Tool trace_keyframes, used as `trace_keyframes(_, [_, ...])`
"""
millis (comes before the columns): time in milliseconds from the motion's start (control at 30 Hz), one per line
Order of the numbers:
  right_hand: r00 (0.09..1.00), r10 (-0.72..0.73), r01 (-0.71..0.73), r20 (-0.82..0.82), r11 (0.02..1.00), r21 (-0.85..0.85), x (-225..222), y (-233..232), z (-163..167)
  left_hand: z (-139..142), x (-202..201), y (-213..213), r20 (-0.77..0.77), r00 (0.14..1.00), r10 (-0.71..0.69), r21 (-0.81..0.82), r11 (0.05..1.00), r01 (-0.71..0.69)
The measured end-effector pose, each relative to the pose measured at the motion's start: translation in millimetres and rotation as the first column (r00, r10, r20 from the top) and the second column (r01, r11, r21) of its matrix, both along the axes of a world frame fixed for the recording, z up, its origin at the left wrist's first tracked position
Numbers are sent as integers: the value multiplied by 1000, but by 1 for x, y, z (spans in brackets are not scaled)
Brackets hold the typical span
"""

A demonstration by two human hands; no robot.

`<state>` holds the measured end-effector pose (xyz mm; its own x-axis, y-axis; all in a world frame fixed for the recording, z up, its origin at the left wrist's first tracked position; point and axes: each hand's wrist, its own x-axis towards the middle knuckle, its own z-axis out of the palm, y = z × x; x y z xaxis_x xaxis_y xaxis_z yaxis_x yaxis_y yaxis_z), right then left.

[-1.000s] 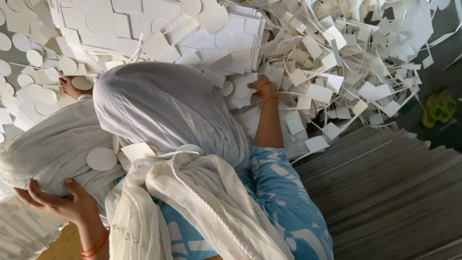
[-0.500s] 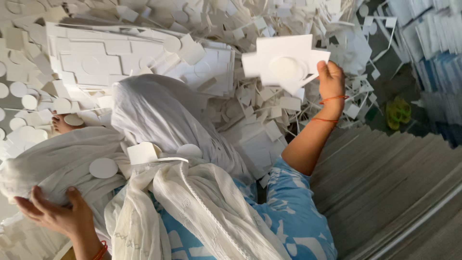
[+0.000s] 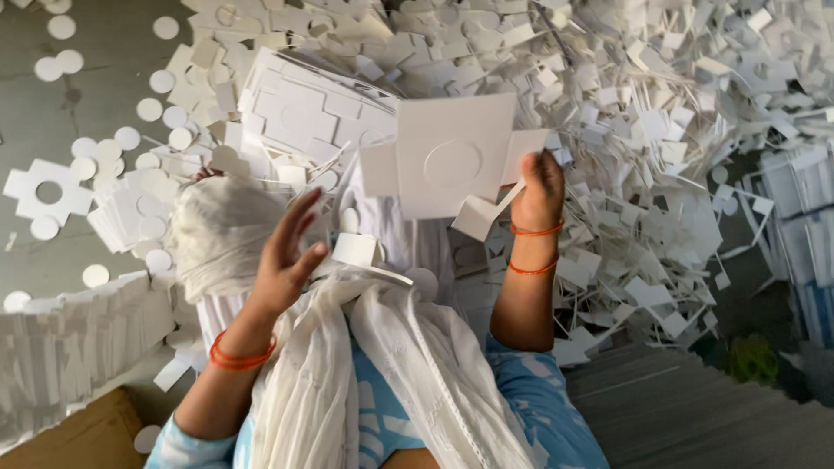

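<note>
My right hand (image 3: pixel 539 187) is raised and grips the right edge of a white die-cut card sheet (image 3: pixel 452 156) with a punched circle outline in its middle and small square tabs hanging off it. My left hand (image 3: pixel 282 256), fingers spread and holding nothing, is lifted just left of and below the sheet, apart from it. Both wrists carry orange bangles. A white scarf (image 3: pixel 391 365) drapes over my lap below the hands.
A large heap of white card offcuts (image 3: pixel 660 148) fills the right and top. A stack of die-cut sheets (image 3: pixel 304 113) lies behind the held sheet. Round discs (image 3: pixel 130 139) scatter on the grey floor at left. A white cloth bundle (image 3: pixel 221 234) and card stacks (image 3: pixel 69 347) sit lower left.
My right hand has lifted the card sheet out of the heap and brought it toward the centre. My left hand has risen from the lower left up beside the sheet.
</note>
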<state>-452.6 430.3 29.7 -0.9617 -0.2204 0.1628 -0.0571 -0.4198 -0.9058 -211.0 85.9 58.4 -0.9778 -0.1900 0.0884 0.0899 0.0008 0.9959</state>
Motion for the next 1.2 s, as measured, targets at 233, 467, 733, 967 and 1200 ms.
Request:
trace_keyframes(233, [972,236,-220,17,876,429,15,-24,-13,-36,-45,4,86,976,201,391,894,-219])
trace_keyframes(467, [658,-219,730,-721,-51,682,23,47,94,-47,-36,-13,125,935,331,429,832,-352])
trace_keyframes(733, [663,512,458,-546,298,837,84,-111,42,-25,-7,65,150,937,-314,337,908,250])
trace_keyframes(967, [748,414,325,-519,453,830,105,-134,42,-5,22,40,167,986,5,-180,983,26])
trace_keyframes(1200, [812,441,11,-382,643,765,105,-158,43,-3,55,-43,-21,978,207,175,964,-200])
